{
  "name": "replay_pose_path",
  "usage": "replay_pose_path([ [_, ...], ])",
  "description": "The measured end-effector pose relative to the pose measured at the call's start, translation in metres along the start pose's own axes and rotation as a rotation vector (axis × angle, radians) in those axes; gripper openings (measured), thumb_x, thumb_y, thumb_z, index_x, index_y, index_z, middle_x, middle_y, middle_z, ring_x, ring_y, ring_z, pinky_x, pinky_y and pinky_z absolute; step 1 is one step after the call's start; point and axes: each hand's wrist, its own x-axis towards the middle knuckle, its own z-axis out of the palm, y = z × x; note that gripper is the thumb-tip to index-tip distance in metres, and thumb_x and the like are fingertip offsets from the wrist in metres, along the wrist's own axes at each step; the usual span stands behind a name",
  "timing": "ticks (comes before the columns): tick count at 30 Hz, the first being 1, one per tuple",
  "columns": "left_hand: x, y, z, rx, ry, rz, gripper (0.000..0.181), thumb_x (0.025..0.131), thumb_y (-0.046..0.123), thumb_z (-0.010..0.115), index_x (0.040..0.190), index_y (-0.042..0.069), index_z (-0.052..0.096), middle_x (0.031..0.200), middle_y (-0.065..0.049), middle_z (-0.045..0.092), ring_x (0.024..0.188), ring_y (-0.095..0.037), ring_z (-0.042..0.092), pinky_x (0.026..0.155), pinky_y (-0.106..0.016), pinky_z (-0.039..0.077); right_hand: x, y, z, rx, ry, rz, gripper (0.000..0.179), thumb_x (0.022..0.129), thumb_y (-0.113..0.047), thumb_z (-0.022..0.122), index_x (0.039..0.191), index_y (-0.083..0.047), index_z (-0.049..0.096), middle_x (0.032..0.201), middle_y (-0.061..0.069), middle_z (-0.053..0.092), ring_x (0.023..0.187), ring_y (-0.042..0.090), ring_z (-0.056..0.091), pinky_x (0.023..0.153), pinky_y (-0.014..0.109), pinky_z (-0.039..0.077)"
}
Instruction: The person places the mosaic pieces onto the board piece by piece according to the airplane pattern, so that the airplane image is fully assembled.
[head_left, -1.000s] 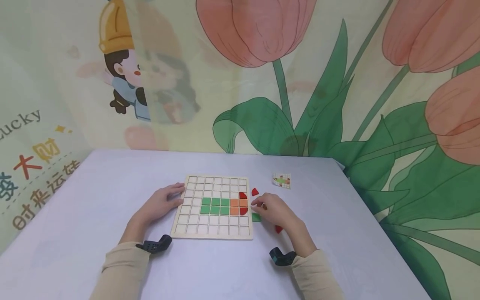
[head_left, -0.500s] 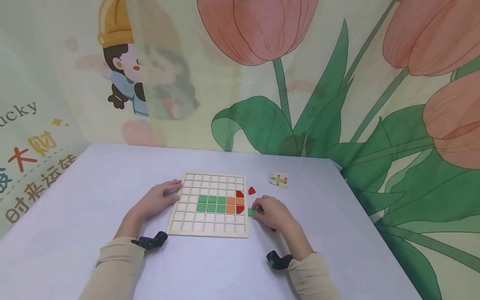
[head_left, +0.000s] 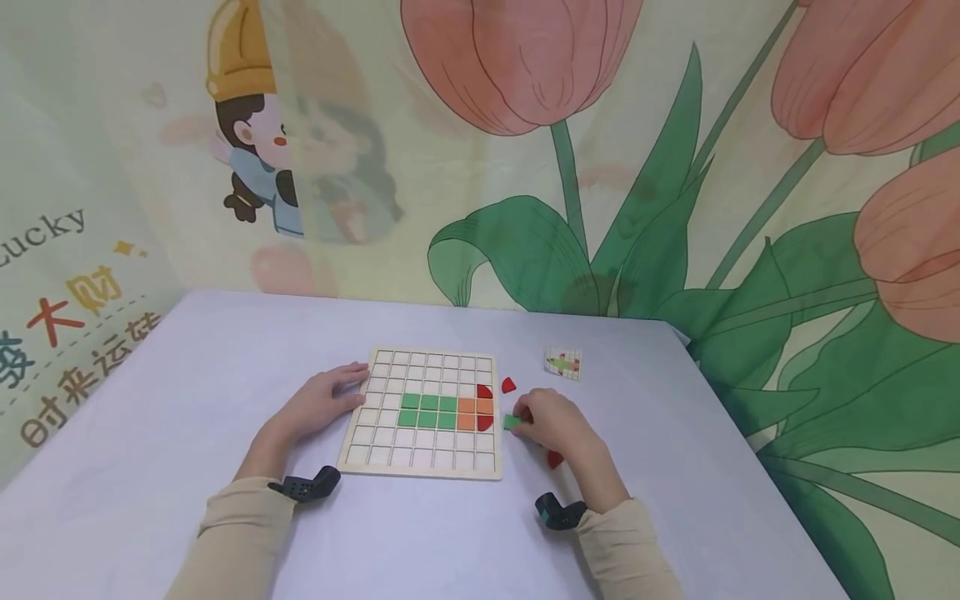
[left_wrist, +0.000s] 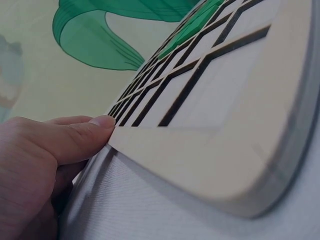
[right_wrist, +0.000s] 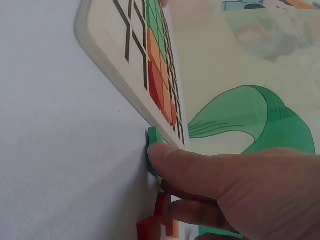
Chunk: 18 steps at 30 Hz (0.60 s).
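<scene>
A: Near side?
B: Red piece (head_left: 555,459) on the white table (head_left: 420,542), beside the right wrist. Then right hand (head_left: 557,423): thumb and fingers pinching a green tile (head_left: 511,422), just off the right edge of the board (head_left: 401,457).
A: Left hand (head_left: 315,404)?
B: Thumb and fingers apart, touching the board's left edge (thumb tip on the rim, per wrist cam).
A: Board contents?
B: Green block (head_left: 428,419), orange tiles (head_left: 467,413) right of it, red quarter-rounds (head_left: 485,423) rightmost.
A: Farther?
B: Loose red wedge (head_left: 508,385), then patterned card (head_left: 563,364). Tulip backdrop (head_left: 517,67) behind.
</scene>
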Motion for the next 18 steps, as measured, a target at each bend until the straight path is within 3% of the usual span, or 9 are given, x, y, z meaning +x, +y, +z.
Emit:
replay_pose_path([
  [8, -0.002, 0.000, 0.003, -0.001, -0.006, 0.019, 0.051, 0.093, 0.023, 0.059, 0.138, 0.004, 0.048, 0.151, -0.016, 0.036, 0.142, -0.041, 0.024, 0.115, -0.058, 0.018, 0.000, 0.001, 0.000, 0.000, 0.011, -0.005, 0.027, 0.077, -0.027, 0.080, 0.099, -0.014, 0.072, 0.076, -0.004, 0.062, 0.068, 0.012, 0.053, 0.060, 0.021, 0.047],
  [18, 0.001, 0.002, -0.001, 0.008, -0.011, -0.002, 0.052, 0.092, 0.025, 0.060, 0.139, 0.005, 0.047, 0.153, -0.016, 0.032, 0.142, -0.041, 0.022, 0.116, -0.059, 0.016, 0.013, -0.020, -0.014, 0.019, 0.028, -0.038, 0.025, 0.079, -0.027, 0.078, 0.099, -0.014, 0.072, 0.092, -0.002, 0.069, 0.083, 0.013, 0.059, 0.072, 0.026, 0.054],
])
